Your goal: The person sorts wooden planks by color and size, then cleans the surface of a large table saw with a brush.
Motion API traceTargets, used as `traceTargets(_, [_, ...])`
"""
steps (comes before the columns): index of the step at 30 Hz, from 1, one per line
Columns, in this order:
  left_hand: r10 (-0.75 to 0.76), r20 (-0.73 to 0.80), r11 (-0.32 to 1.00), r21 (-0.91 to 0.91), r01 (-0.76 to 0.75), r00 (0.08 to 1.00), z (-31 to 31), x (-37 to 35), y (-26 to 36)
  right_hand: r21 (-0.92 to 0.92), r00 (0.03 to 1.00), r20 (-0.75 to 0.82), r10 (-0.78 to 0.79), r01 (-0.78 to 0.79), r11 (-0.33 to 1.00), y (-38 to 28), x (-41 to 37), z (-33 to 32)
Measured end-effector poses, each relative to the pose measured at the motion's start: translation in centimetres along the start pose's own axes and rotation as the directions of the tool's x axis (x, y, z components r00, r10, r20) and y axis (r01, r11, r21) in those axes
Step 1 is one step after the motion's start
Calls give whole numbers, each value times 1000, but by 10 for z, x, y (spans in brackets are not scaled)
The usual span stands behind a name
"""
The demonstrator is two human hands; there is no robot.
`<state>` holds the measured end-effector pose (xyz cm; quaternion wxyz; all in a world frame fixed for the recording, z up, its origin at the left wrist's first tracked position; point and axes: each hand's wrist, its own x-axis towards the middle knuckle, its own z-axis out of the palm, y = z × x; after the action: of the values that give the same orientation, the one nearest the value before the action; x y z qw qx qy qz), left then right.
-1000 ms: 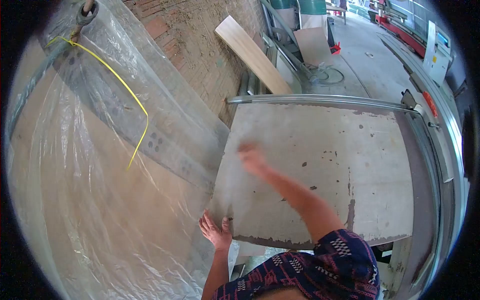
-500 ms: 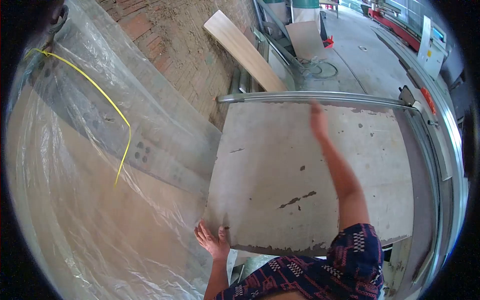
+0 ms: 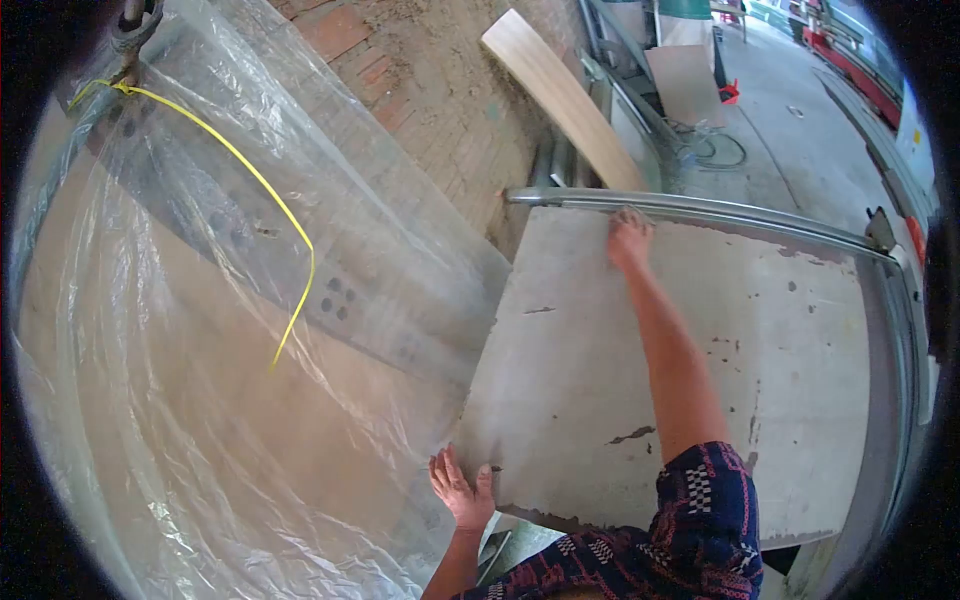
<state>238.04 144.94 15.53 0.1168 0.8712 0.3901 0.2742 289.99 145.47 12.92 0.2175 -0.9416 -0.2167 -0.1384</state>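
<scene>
Roughly chipped pale board [image 3: 580,350]; hands [image 3: 631,241] at edges; crinkled clear plastic [image 3: 200,330] alongside.

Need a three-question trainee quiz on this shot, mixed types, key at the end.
1. Multiple choice: which edge of the board is the right hand at? (a) near (b) far (c) left
2. True or false: the left hand is at the board's near left corner.
3. Fill in: the strap across the clear plastic is ____ in colour.

Key: 1. b; 2. true; 3. yellow
</scene>
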Motion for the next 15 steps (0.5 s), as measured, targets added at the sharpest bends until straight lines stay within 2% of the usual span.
traceTargets(1, [-5,6,1000,-7,5,1000,0,1,0,88,999,-4,-35,36,995,-23,5,16])
traceTargets(3, [-8,11,1000,9,8,1000,4,-1,-4,116,960,210,-185,163,980,-65,9,22])
traceTargets(6, [-17,22,1000,-2,17,1000,-2,2,-1,206,917,386,-104,24,978,-96,11,8])
traceTargets(9, [-9,23,1000,-29,10,1000,2,0,-1,483,996,91,-13,-32,875,-79,14,-7])
traceTargets(12, [16,8,1000,7,-16,1000,2,-1,-6,221,995,-58,-86,97,970,-51,6,-38])
traceTargets(15, [81,-13,996,44,-81,997,6,-3,-10,49,1000,-8,16,-15,999,-36,-17,-82])
